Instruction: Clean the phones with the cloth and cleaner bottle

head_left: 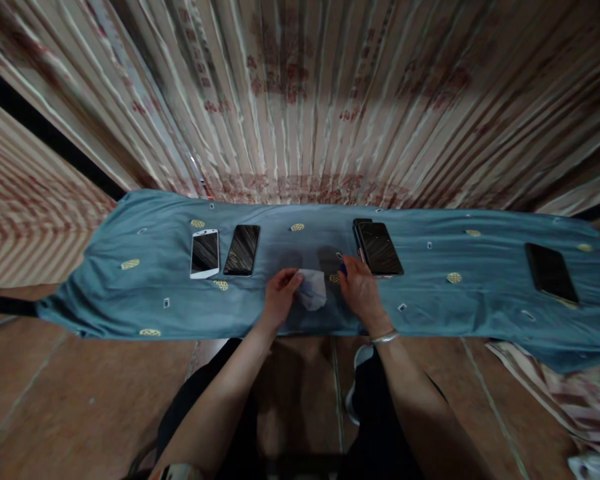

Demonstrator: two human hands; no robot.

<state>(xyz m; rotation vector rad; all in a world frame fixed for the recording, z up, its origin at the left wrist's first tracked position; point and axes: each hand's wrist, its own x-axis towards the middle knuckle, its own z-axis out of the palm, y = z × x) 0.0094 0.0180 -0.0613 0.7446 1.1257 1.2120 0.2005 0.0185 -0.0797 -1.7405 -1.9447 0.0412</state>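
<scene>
Patterned curtains hang behind a blue-draped worktop. Near its front edge, the left hand pinches a translucent whitish sheet; the right hand grips a small blue object beside overlapping dark phones. A black phone and a white phone lie leftward.

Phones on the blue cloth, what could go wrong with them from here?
The right hand, with a small blue item, is right beside the stacked phones; it might nudge the top one askew.

The blue cloth is creased, so a tug could shift the phones lying on it.

The left hand pinches the thin white sheet by one side, so it might slip free.
</scene>
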